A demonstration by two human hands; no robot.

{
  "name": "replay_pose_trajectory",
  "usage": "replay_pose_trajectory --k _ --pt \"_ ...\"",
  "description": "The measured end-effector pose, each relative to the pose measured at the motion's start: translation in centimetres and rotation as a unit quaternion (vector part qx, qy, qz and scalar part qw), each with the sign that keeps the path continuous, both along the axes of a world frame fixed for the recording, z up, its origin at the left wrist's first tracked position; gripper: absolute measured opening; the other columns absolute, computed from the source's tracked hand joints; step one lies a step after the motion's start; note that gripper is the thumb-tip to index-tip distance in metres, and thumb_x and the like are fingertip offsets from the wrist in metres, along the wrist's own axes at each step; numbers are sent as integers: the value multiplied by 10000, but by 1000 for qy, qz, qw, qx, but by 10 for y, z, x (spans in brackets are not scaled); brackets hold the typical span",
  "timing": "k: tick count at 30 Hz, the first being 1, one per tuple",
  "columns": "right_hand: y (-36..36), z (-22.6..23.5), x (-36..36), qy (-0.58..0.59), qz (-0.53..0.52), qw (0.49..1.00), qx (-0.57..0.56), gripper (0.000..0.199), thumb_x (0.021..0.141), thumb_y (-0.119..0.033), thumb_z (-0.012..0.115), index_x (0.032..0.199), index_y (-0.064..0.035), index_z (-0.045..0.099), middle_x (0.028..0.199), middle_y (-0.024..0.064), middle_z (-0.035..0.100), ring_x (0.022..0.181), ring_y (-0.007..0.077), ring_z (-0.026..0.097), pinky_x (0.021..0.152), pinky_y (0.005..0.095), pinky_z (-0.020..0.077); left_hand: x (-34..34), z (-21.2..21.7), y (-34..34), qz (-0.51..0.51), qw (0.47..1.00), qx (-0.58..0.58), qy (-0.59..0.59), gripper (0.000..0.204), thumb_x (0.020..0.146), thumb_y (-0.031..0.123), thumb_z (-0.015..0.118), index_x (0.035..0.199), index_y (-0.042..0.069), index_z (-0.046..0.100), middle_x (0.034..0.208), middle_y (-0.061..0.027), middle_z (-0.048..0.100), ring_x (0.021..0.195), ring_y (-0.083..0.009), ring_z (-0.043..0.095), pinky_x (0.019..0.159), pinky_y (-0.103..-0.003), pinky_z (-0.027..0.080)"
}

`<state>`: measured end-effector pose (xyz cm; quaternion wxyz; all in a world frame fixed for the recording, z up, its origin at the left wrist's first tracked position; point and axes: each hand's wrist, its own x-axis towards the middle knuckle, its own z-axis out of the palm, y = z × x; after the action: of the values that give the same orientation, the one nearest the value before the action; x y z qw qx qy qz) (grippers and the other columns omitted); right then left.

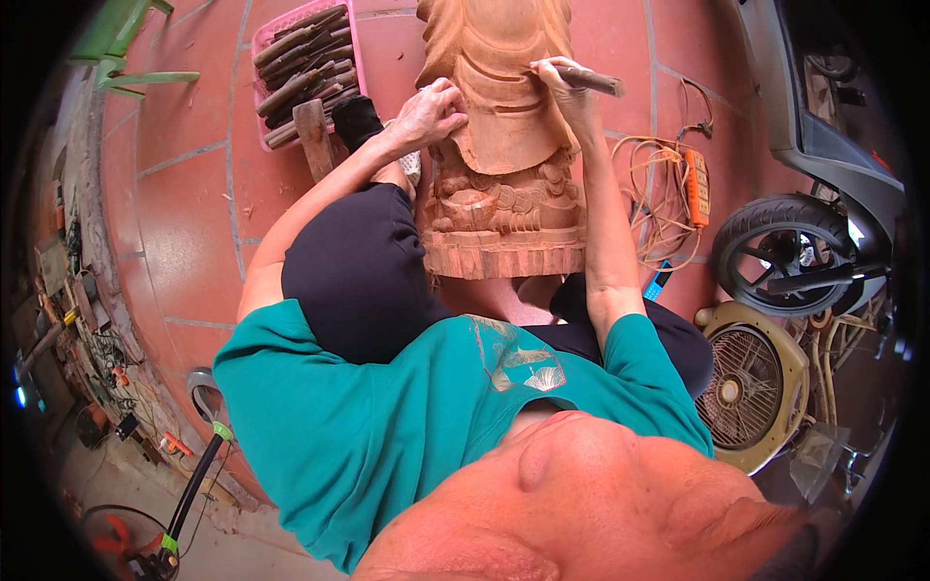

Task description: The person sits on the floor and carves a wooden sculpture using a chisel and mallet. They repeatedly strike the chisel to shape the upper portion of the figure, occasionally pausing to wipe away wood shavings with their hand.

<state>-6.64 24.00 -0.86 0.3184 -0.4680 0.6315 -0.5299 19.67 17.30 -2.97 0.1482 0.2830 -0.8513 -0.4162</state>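
Note:
A reddish-brown carved wooden statue [504, 136] stands between my legs, with draped folds above and a carved, ridged base [504, 254] nearest me. My right hand [565, 92] is closed around a carving chisel at the statue's upper right side. The chisel's dark wooden handle [599, 83] sticks out to the right; its blade is hard to make out. Against the statue's left side rests my left hand [431, 114], its fingers curled in. Whether those fingers hold anything is hidden.
A pink basket [360, 46] of several wooden-handled tools lies at the far left, with a wooden block [313, 140] beside it. At right are an orange power strip [696, 189] with tangled cord, a blue phone [658, 279], a box fan [756, 387] and a motorbike wheel [783, 254].

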Motion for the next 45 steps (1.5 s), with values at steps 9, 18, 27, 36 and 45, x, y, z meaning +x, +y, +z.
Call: replay_pose_trajectory --k 9,18,27,36,45 --pt "-6 -4 6 37 -34 997 -54 171 893 -173 681 899 -11 735 864 57 722 818 129 652 779 276 508 2 -5 1 1 1000 -10 8 168 847 168 710 918 30 646 990 -138 586 882 -304 638 789 -415 518" --pt "-4 3 -3 1 -9 1000 -10 185 888 -200 685 890 -24 740 868 39 724 798 121 650 760 282 507 1 4 0 0 1000 2 -4 175 848 172 712 921 28 647 987 -141 584 892 -300 636 796 -410 518" --pt "-3 3 -3 34 17 999 -5 193 887 -208 684 902 -24 740 847 41 724 798 118 649 758 280 509 1 -5 -1 -1 1000 2 -5 176 847 179 713 929 39 648 997 -136 582 899 -295 633 801 -408 517" --pt "-8 9 0 18 -1 1000 -7 199 887 -212 681 894 -20 733 876 49 727 813 113 651 766 265 509 3 -5 0 -1 1000 -19 14 174 856 173 714 920 32 635 985 -127 570 868 -288 625 773 -399 511" --pt "-3 6 -7 59 58 996 34 202 897 -210 671 904 -18 733 885 61 728 821 114 653 759 265 505 3 -5 0 1 1000 1 5 180 843 172 716 925 29 642 996 -142 580 908 -309 625 807 -417 511"
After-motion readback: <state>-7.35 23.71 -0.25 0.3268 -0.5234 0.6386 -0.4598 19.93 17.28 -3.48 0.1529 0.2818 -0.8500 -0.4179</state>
